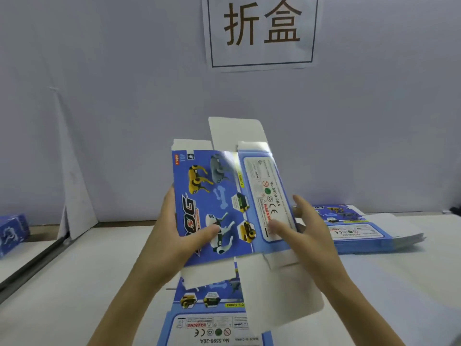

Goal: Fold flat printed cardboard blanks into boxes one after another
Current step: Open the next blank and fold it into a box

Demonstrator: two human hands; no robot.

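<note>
Backdrop: A pale wall (124,96) carried a white sign (262,31) bearing two large characters, above a white bench (74,283).
Blank: A blue printed cardboard blank (224,203) was held upright above the bench, white flaps out at top and bottom.
Left hand: The left hand (174,236) gripped the blank's left edge, thumb across the printed face.
Right hand: The right hand (304,231) pinched the warning-label panel, thumb in front.
Bench: A second flat blank (212,318) lay below the wrists; a stack of blanks (361,231) sat at right, a blue box (12,233) far left.
</note>
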